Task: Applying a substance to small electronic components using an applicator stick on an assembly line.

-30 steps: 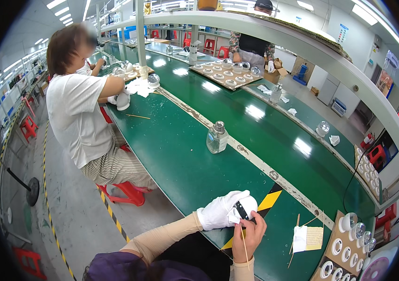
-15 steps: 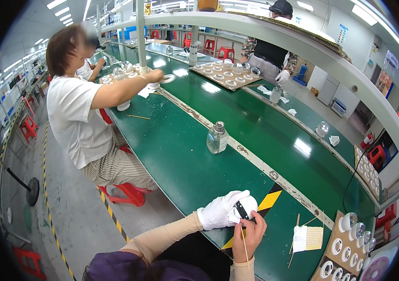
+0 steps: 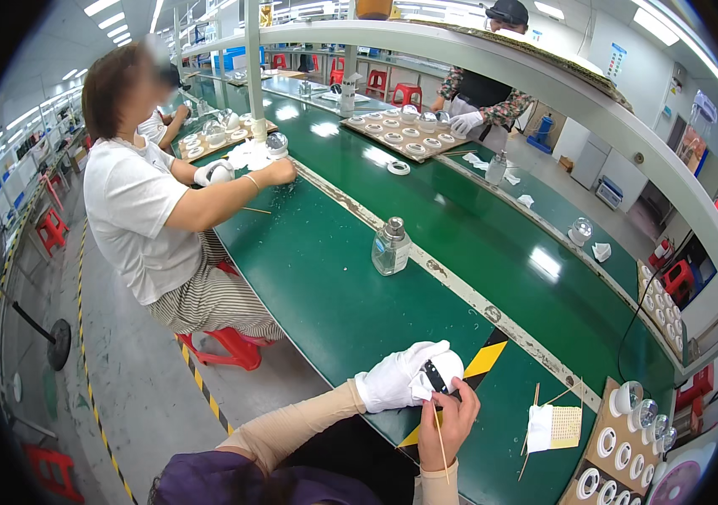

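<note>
My left hand (image 3: 391,383), in a white glove, is closed round a white dome-shaped housing (image 3: 452,364) with a black band across its face. The housing is held just above the near table edge. In my bare right hand (image 3: 455,425) a thin wooden stick (image 3: 440,438) is pinched, its upper end at the housing beside the black band. A small piece of white cloth (image 3: 420,387) lies against the housing at the stick's tip. My right fingertips touch the lower side of the housing. To the right lie a yellow dotted sheet with white cloth (image 3: 554,427) and several more sticks (image 3: 524,454).
A clear pump bottle (image 3: 391,247) stands ahead on the green table. At the lower right, a board (image 3: 599,414) carries white rings and clear domes. One co-worker (image 3: 136,202) sits at the left, another (image 3: 489,93) stands across the belt. A white ring (image 3: 398,167) lies on the belt.
My hands and the housing have barely moved. The left co-worker has let go of a white ring, now on the belt, and drawn the arm back. The far co-worker has reached toward the board of parts.
</note>
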`<state>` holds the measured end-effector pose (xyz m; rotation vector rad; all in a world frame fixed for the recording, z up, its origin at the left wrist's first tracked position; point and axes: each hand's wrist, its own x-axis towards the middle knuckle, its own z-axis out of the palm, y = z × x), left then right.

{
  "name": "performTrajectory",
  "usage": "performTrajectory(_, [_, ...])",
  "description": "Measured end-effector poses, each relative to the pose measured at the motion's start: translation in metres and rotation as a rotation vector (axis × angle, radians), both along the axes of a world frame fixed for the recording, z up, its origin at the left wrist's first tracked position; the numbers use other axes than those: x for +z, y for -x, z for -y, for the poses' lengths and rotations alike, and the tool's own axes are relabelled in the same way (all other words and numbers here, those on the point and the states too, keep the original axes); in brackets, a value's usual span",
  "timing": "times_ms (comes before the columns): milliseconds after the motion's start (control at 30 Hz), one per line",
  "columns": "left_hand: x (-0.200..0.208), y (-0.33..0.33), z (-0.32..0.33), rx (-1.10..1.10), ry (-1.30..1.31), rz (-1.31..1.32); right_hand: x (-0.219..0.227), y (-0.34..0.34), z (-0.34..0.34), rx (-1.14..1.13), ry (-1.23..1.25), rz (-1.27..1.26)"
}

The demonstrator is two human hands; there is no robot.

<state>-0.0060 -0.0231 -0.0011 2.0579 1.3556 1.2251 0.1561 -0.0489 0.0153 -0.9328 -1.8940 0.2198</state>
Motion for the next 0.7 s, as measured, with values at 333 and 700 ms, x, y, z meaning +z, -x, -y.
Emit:
performTrajectory(333, [0.0,-0.001,0.008,-0.006,0.023,0.005,-0.002,-0.002,0.008,-0.006,0.006,0.006])
performTrajectory(700, [-0.008,-0.003,-0.003,0.013,-0.069,0.038,-0.002,0.0,-0.001,-0.044,-0.098,0.029])
